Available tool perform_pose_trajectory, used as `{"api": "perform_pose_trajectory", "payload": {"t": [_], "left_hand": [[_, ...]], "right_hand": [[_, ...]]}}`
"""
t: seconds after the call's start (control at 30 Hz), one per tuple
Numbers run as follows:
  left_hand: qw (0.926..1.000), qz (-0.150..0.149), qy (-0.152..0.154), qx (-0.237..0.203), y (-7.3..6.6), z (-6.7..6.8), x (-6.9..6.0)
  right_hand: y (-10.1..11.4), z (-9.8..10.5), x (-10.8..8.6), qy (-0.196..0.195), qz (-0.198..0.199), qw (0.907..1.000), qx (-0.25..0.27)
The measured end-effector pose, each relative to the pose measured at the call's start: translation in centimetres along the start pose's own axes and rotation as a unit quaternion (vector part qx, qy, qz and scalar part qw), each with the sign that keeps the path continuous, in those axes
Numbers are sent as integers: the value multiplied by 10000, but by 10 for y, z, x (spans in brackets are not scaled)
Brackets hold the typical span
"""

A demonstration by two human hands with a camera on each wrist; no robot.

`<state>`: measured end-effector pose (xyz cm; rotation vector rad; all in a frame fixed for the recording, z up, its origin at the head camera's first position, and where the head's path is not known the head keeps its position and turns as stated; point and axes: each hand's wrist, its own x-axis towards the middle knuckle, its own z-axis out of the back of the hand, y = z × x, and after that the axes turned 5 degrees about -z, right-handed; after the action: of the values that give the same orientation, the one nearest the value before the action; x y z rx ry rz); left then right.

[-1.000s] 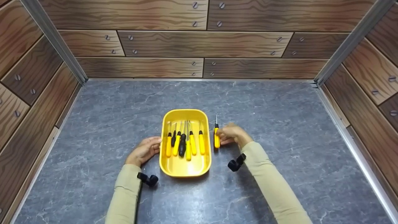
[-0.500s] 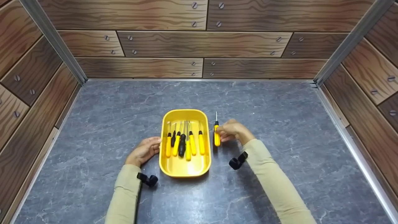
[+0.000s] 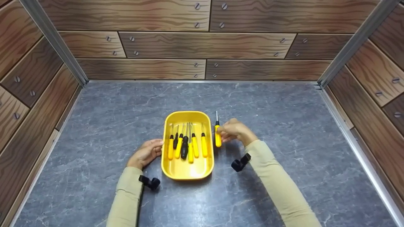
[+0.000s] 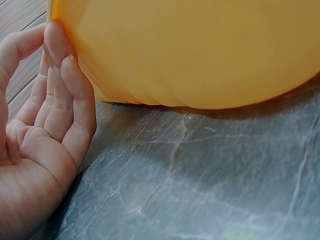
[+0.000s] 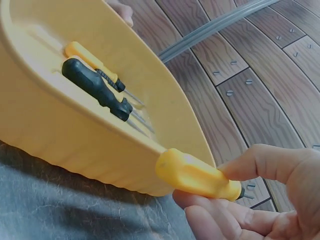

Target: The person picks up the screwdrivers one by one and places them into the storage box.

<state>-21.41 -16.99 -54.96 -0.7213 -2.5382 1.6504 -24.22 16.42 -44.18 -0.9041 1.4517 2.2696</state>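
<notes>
My right hand [image 3: 236, 131] pinches a screwdriver [image 3: 217, 136] by its yellow handle between thumb and fingers, tip pointing away, just beside the right rim of a yellow tray [image 3: 188, 171]. In the right wrist view the screwdriver's handle [image 5: 192, 175] is in front of the tray's wall [image 5: 110, 155]. Several screwdrivers lie side by side in the tray, among them a large black-handled one [image 3: 185, 151] and a yellow-handled one [image 3: 204, 148]. My left hand [image 3: 145, 154] touches the tray's left side near the rim with relaxed fingers, plain in the left wrist view [image 4: 45, 115].
The tray stands on a grey marbled surface [image 3: 104, 132]. Wood-patterned panels [image 3: 202, 44] wall the back and both sides, with metal strips along the corners. Each sleeve bears a small black camera, such as the right one [image 3: 240, 162].
My right hand has moved the screwdriver slightly away from me and then left, closer to the tray's right rim. The left hand and tray stay in place.
</notes>
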Motion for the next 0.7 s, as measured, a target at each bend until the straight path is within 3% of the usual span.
{"api": "perform_pose_trajectory", "payload": {"t": [0.43,0.7], "left_hand": [[9998,-25,170,-41,-1,0,-1],[9999,-20,116,8,0,1,-1]], "right_hand": [[10,-5,-4,110,115,9999,-41],[17,-9,-7,120,100,9998,-145]]}}
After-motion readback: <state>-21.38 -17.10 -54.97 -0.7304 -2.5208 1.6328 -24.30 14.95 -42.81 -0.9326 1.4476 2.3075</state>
